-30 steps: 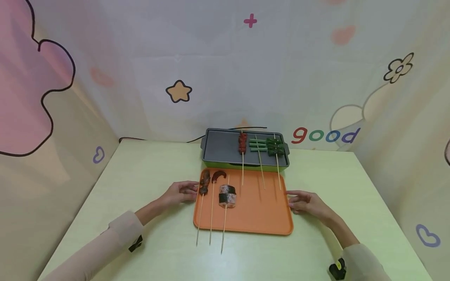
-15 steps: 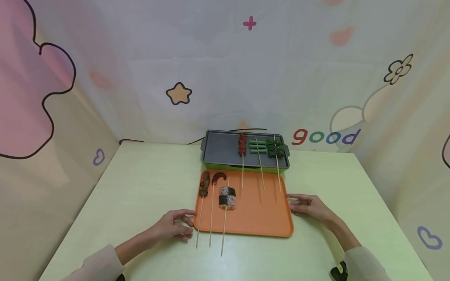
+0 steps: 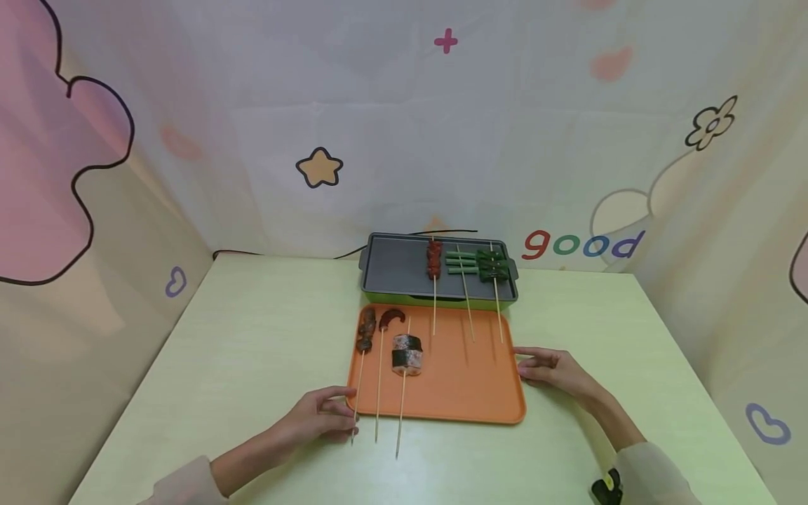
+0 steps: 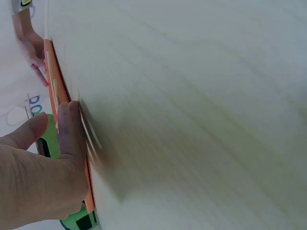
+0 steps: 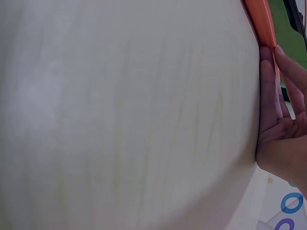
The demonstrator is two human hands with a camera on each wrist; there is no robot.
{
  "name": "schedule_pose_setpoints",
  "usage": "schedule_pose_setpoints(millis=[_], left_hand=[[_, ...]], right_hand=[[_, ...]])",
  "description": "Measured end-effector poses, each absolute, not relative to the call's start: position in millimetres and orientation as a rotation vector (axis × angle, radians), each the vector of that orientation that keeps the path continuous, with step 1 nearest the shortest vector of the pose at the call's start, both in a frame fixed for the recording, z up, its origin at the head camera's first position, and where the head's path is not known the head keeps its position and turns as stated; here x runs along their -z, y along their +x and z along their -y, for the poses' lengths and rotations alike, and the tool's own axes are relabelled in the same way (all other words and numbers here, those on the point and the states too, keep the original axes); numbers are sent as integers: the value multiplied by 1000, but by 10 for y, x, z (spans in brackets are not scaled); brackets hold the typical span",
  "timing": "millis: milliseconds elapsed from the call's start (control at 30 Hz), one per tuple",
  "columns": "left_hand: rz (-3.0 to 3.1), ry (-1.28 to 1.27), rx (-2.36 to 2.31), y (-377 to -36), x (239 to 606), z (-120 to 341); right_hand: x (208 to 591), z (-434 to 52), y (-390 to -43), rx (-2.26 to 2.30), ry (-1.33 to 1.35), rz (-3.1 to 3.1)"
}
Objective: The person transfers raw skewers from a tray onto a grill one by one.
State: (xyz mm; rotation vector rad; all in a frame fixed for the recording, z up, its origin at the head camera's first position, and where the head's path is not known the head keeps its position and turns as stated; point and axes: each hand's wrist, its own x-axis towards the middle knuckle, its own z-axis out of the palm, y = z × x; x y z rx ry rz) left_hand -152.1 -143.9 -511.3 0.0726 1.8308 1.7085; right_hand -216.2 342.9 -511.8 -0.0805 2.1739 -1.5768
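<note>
In the head view, my left hand [image 3: 315,415] is at the near left corner of an orange tray [image 3: 467,393], its fingertips right at the rim and by the stick end of a skewer with dark brown chunks [image 3: 365,330]. In the left wrist view its fingers look mostly straight, with the thumb apart. At the tray's right edge, my right hand [image 3: 555,370] pinches the rim between thumb and fingers. Also lying on the tray are a skewer with a curled dark red piece [image 3: 393,317] and one with a white piece banded in black [image 3: 407,354]. Their sticks overhang the near edge.
Behind the tray stands a green grill with a dark grey plate [image 3: 394,266]. On it lie a red meat skewer [image 3: 434,259], a green stalk skewer [image 3: 462,261] and a green leafy skewer [image 3: 492,265], their sticks reaching over the tray. A patterned curtain [image 3: 404,140] hangs behind the table.
My left hand has slid from the tray's left edge toward me, to the near left corner by the dark skewer's stick. My right hand, the tray and the skewers stay put.
</note>
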Motion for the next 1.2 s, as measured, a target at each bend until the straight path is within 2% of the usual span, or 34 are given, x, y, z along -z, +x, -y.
schedule_pose_setpoints(millis=[1200], left_hand=[[-1723,-36,-1772,-1531,5026,1450]], right_hand=[[5161,-3430,-2133,1569,-66,-2240]])
